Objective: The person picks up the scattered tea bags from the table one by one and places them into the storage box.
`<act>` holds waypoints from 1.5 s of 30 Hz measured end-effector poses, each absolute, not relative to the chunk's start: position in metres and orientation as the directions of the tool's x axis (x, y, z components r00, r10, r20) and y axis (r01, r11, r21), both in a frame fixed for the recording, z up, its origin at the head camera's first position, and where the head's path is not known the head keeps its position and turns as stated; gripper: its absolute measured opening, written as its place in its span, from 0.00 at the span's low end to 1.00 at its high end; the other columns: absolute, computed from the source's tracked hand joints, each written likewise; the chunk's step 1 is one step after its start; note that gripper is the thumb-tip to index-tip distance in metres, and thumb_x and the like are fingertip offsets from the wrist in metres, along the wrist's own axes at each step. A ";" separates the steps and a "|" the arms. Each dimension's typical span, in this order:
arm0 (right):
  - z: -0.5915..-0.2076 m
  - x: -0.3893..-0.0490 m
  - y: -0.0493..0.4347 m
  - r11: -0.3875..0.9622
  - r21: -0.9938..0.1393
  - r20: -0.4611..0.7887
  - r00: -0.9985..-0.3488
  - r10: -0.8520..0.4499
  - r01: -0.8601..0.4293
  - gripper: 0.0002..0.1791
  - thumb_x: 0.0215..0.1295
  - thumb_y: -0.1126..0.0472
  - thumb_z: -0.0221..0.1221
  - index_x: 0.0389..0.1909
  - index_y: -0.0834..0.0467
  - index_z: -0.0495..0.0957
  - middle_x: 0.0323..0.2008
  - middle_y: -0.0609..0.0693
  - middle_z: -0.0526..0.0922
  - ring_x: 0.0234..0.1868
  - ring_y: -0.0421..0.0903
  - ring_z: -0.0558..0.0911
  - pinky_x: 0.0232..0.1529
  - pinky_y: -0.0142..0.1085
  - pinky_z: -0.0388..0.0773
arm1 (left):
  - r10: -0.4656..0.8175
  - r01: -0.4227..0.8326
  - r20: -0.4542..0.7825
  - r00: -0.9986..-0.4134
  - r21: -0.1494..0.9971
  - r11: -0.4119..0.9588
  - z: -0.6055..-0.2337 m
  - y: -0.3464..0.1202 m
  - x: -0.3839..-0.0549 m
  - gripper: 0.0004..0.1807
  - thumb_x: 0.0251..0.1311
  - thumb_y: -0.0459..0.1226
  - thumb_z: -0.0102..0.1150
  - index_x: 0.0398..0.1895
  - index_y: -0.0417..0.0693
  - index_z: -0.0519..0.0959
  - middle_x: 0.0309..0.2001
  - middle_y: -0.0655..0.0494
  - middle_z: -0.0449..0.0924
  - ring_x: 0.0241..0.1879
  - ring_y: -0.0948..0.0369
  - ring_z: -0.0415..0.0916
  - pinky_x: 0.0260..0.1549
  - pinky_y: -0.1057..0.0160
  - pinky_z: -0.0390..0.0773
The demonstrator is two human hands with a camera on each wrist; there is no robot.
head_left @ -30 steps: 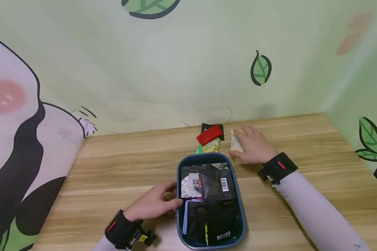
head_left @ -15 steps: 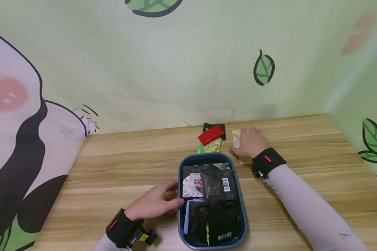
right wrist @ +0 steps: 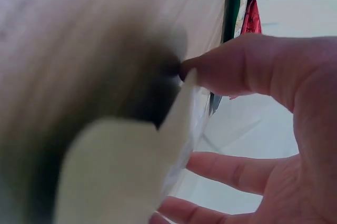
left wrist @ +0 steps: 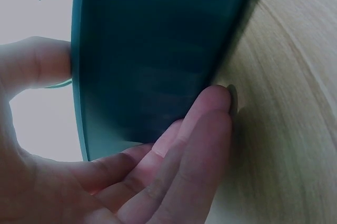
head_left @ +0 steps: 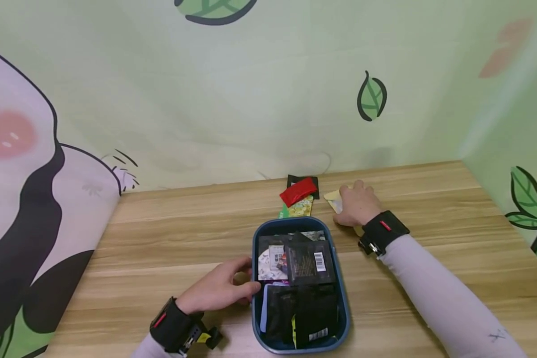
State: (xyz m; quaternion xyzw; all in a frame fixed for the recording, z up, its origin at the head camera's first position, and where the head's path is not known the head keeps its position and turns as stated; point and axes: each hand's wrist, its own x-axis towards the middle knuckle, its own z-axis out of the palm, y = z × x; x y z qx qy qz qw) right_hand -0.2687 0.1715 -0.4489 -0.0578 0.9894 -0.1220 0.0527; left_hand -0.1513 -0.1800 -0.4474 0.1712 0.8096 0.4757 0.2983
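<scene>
A dark blue plastic bin (head_left: 346, 318) stands on the table, filled with several packets. Beside its left wall, my left hand (head_left: 219, 290) holds the rim with the thumb, its fingers against the outer wall (left wrist: 142, 66). Beyond the bin's right back corner, my right hand (head_left: 360, 205) grips a pale yellow flat packet (head_left: 333, 199), mostly hidden under the hand. In the right wrist view the thumb is at the packet's edge, and the packet (right wrist: 110, 166) looks bent and tilted up from the table.
Behind the bin lie a red sachet (head_left: 299, 192), a black packet (head_left: 314, 184) and a green-yellow packet (head_left: 301, 207), overlapping. Inside the bin are black pouches (head_left: 315, 313) and a dark packet with a barcode (head_left: 306, 263). A printed wall (head_left: 250, 124) rises behind the wooden table (head_left: 170, 233).
The right hand has closed from spread fingers onto the pale yellow packet. The packet has turned, its visible corner swinging left. The left hand stays on the bin.
</scene>
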 end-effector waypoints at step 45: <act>-0.399 -0.184 0.122 0.276 -0.502 0.357 -0.488 -0.796 -0.819 0.35 0.44 0.58 0.69 0.61 0.44 0.77 0.62 0.43 0.68 0.62 0.39 0.65 0.58 0.37 0.72 | 0.560 -0.001 -0.329 -0.761 0.863 0.506 -0.445 -0.180 -0.152 0.30 0.64 0.49 0.59 0.63 0.41 0.70 0.52 0.45 0.75 0.36 0.56 0.80 0.36 0.59 0.83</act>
